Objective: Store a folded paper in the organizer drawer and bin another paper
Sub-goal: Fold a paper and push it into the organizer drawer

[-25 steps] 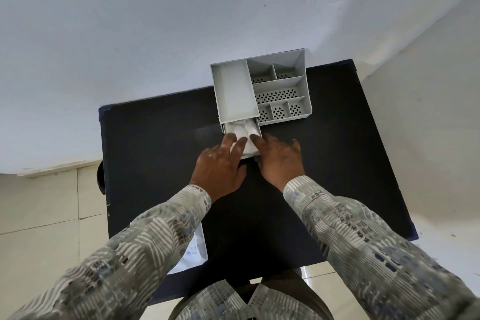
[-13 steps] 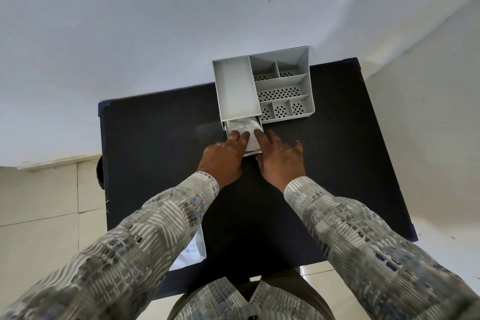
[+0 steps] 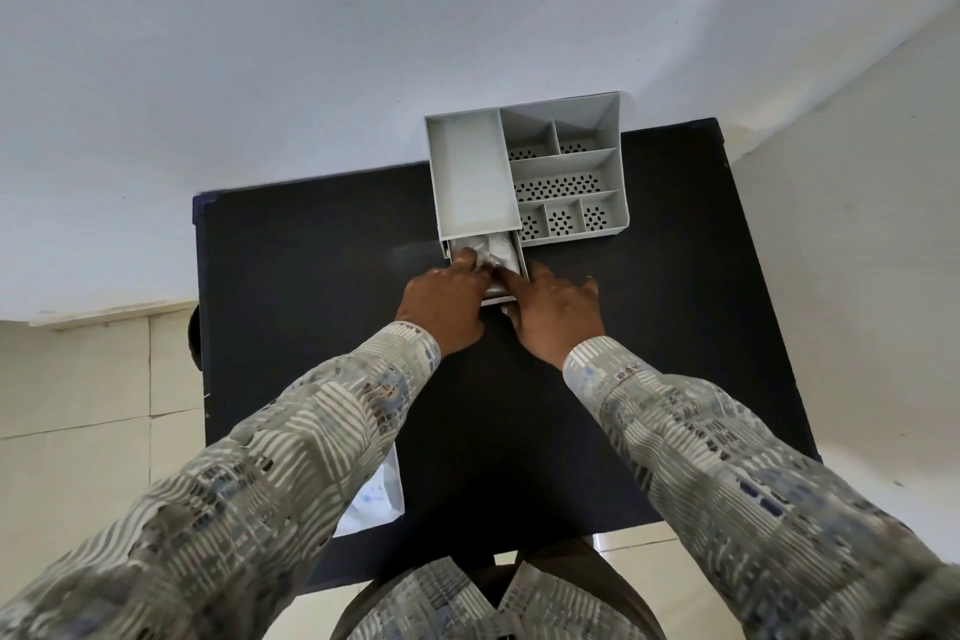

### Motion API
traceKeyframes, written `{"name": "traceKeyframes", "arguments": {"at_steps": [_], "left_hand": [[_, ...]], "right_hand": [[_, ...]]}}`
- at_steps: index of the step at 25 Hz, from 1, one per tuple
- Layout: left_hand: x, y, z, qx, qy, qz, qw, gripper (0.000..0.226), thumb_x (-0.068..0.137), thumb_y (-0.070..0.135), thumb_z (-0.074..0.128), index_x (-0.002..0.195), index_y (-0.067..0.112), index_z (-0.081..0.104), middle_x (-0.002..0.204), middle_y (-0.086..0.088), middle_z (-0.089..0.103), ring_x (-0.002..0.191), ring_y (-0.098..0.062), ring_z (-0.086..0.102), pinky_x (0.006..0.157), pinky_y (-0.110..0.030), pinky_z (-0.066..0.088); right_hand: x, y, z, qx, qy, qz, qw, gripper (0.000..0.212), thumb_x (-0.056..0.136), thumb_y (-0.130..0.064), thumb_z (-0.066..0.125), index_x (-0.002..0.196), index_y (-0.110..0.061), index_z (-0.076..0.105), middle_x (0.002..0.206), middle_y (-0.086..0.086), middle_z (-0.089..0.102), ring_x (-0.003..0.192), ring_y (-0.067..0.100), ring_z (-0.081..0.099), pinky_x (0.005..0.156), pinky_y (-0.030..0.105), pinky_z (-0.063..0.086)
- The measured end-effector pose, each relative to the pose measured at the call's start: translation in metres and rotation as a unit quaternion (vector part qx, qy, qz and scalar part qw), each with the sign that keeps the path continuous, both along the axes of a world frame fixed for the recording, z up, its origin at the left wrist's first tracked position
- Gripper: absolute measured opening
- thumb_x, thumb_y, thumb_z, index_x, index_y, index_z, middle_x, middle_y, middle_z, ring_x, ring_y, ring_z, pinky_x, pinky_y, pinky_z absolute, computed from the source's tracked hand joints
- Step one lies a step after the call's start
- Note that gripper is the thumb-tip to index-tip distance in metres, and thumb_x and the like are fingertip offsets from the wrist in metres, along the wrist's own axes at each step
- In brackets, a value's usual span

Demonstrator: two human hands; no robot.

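A grey desk organizer (image 3: 566, 172) stands at the far edge of the black table (image 3: 311, 286). Its small drawer (image 3: 521, 270) is pulled out toward me at the front left. A folded white paper (image 3: 501, 250) lies inside the drawer. My left hand (image 3: 447, 307) has its fingertips in the drawer, pressing on the paper. My right hand (image 3: 556, 312) rests at the drawer's front right corner, fingers spread, index finger on the paper's edge. Another white paper (image 3: 371, 504) lies at the near left of the table, partly hidden by my left sleeve.
The organizer has a long plain compartment on the left and several perforated compartments on the right. A white wall runs behind the table. Pale floor tiles show at the left and near my body.
Both hands have moved forward. My left fingers pushed deeper into the drawer, pressing the paper further in. Less of the paper shows now.
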State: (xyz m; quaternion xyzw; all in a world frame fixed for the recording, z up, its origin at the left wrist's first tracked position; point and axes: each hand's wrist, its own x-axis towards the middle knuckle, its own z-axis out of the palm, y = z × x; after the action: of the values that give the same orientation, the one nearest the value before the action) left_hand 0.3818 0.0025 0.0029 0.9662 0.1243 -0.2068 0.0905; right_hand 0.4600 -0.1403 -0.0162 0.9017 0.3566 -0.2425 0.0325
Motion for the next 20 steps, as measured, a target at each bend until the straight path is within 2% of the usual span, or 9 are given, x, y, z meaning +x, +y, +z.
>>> {"name": "traceKeyframes", "arguments": {"at_steps": [2,5,7,9,11,15,20], "left_hand": [[-0.004,0.001,-0.002,0.012,-0.023,0.004,1.0,0.066,0.089,0.024,0.068,0.152,0.023,0.049,0.147,-0.007,0.051,0.108,-0.039,0.072,0.08,-0.048,0.06],[-0.016,-0.001,-0.007,0.048,-0.081,-0.008,0.995,0.069,0.085,0.031,0.077,0.149,0.02,0.053,0.148,-0.009,0.057,0.09,-0.035,0.078,0.064,-0.04,0.06],[-0.02,0.0,-0.009,0.051,-0.097,-0.008,0.994,0.059,0.087,0.034,0.077,0.142,0.019,0.061,0.142,-0.009,0.063,0.083,-0.035,0.078,0.06,-0.038,0.059],[-0.021,0.003,-0.007,0.037,-0.079,-0.008,0.996,0.045,0.097,0.038,0.066,0.139,0.022,0.064,0.138,-0.004,0.064,0.089,-0.035,0.077,0.065,-0.04,0.059],[-0.019,0.004,-0.004,0.031,-0.067,-0.018,0.997,0.041,0.101,0.04,0.057,0.138,0.024,0.065,0.139,-0.001,0.064,0.094,-0.036,0.077,0.07,-0.042,0.06],[-0.013,0.003,-0.001,0.026,-0.05,-0.002,0.998,0.04,0.099,0.034,0.056,0.136,0.021,0.065,0.14,-0.004,0.061,0.094,-0.038,0.076,0.071,-0.045,0.06],[0.005,0.009,0.004,0.021,-0.038,0.017,0.999,0.045,0.098,0.031,0.055,0.141,0.02,0.059,0.139,-0.006,0.061,0.106,-0.04,0.073,0.078,-0.048,0.06]], "right_hand": [[0.005,0.008,0.005,0.001,0.013,0.0,1.0,0.058,0.103,-0.046,0.053,0.157,-0.044,0.033,0.151,0.008,0.053,0.123,0.037,0.064,0.113,0.069,0.034],[0.005,0.004,0.006,0.042,0.006,-0.009,0.999,0.065,0.1,-0.041,0.058,0.158,-0.041,0.03,0.159,0.007,0.046,0.127,0.035,0.063,0.113,0.066,0.035],[0.004,-0.003,0.005,0.084,-0.008,-0.028,0.996,0.069,0.097,-0.036,0.063,0.158,-0.034,0.03,0.162,0.006,0.045,0.131,0.033,0.062,0.113,0.064,0.039],[0.001,-0.01,0.001,0.079,-0.02,-0.027,0.996,0.063,0.1,-0.038,0.059,0.157,-0.031,0.034,0.16,0.006,0.048,0.126,0.033,0.065,0.112,0.063,0.039],[0.0,-0.012,-0.003,0.039,-0.032,-0.01,0.999,0.056,0.104,-0.042,0.052,0.157,-0.034,0.036,0.154,0.006,0.054,0.116,0.035,0.069,0.112,0.064,0.037],[0.011,0.003,-0.002,0.01,-0.017,-0.01,1.0,0.053,0.106,-0.044,0.046,0.157,-0.04,0.035,0.14,0.006,0.063,0.114,0.035,0.069,0.114,0.066,0.033],[0.025,0.017,0.002,0.003,0.005,-0.032,0.999,0.052,0.106,-0.042,0.047,0.156,-0.043,0.034,0.129,0.006,0.07,0.117,0.036,0.068,0.112,0.067,0.034]]}}
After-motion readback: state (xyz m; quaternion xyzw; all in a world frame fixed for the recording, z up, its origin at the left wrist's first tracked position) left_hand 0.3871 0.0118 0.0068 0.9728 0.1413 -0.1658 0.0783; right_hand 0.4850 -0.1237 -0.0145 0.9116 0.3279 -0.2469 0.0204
